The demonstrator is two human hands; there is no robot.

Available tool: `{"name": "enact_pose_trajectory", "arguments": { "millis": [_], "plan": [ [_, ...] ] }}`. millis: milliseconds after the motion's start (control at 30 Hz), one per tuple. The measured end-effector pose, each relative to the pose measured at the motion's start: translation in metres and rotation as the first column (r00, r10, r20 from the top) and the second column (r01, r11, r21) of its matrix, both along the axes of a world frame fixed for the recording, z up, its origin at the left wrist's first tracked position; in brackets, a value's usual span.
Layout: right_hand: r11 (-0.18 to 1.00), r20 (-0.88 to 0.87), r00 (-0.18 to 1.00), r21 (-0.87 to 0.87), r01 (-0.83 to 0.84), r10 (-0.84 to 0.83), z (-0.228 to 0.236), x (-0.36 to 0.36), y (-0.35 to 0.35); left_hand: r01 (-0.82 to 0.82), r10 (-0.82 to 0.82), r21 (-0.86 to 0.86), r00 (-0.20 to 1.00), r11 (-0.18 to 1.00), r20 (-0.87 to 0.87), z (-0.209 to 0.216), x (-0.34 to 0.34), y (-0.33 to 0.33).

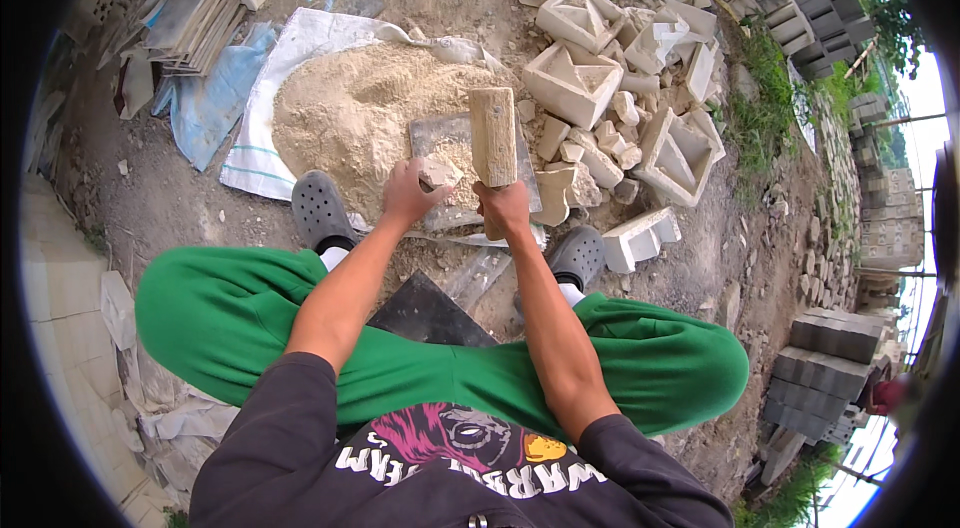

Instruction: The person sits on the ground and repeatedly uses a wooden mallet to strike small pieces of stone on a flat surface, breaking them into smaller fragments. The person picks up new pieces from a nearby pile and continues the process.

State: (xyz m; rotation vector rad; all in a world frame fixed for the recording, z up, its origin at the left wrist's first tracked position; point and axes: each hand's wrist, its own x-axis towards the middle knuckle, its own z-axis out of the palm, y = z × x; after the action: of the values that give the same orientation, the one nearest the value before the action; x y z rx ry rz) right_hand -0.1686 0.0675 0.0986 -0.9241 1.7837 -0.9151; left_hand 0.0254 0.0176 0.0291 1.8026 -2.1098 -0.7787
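Observation:
My right hand (507,206) is closed round the handle of a wooden mallet (493,136), whose blocky, worn head points away from me. Just left of it, my left hand (407,192) holds a pale stone chunk (440,172) over a flat grey slab (432,136). Pale crumbs are strewn on the slab. Behind and to the left, a heap of pale crushed stone (330,113) lies on a white woven sack (258,143). The mallet head hides part of the slab.
Broken pale moulded blocks (572,83) and rubble (610,148) are piled to the right. A black flat piece (425,308) lies between my legs. Blue sheeting (205,113) and stacked thin boards (195,23) are at the far left. Grey blocks (825,358) stand stacked at the right.

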Motion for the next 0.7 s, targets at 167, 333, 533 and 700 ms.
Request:
{"name": "enact_pose_trajectory", "arguments": {
  "millis": [167,333,533,700],
  "plan": [
    [0.94,-0.068,0.99,0.328,-0.095,0.124,-0.033,0.006,0.014,0.026,-0.027,-0.043,0.999,0.999,-0.037,0.0,0.008,-0.002],
    [0.985,-0.057,0.996,0.161,-0.055,0.065,0.013,0.01,-0.001,-0.042,0.042,-0.004,0.998,0.999,-0.039,-0.007,0.01,0.005],
    [0.996,-0.132,0.988,0.062,-0.071,0.078,0.004,0.016,-0.009,-0.041,0.035,-0.041,0.991,0.998,-0.126,-0.01,0.011,0.007],
    [0.945,-0.228,0.953,0.302,-0.126,0.201,-0.06,-0.005,0.012,-0.045,0.052,0.077,0.994,0.996,-0.091,0.015,-0.003,0.003]
  ]
}}
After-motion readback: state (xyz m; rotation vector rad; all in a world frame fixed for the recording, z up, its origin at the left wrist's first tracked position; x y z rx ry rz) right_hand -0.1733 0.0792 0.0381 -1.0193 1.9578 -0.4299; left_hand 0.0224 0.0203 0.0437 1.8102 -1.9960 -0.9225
